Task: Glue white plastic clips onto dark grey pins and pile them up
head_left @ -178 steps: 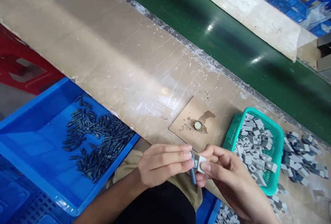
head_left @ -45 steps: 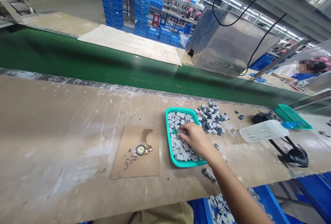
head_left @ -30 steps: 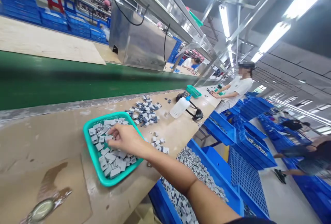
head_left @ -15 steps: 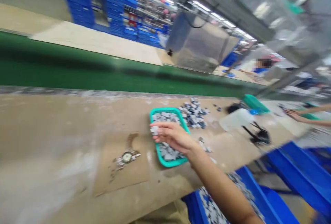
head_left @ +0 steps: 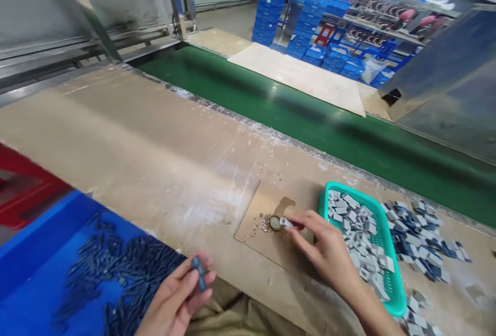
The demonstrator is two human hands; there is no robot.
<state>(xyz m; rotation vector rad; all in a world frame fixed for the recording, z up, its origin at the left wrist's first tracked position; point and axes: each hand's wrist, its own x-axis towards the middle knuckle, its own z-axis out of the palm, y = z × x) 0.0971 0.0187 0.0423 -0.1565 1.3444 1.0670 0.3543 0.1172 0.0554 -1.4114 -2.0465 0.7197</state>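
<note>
Worn bench (head_left: 163, 160) beside green conveyor (head_left: 310, 119). Right hand (head_left: 325, 250) pinches grey block (head_left: 287, 223), touching it to glue pot (head_left: 275, 222) on board (head_left: 267, 232). Left hand (head_left: 174, 300) grips dark pin (head_left: 199, 273) beside blue bin (head_left: 46, 253).

A teal basket (head_left: 387, 253) with a mesh pattern is filled with light grey pieces (head_left: 356, 222); dark grey-blue rods (head_left: 127, 269) are seen in a blue tray (head_left: 39, 243), beside a green belt (head_left: 310, 119)

— Where could a hand pass?
— Across the bare bench (head_left: 127, 139) left of the brown card (head_left: 271, 217).
— And on the right?
— Teal basket (head_left: 389, 245) and loose grey blocks (head_left: 422, 235) crowd it; blue bin (head_left: 46, 253) sits low left.
</note>
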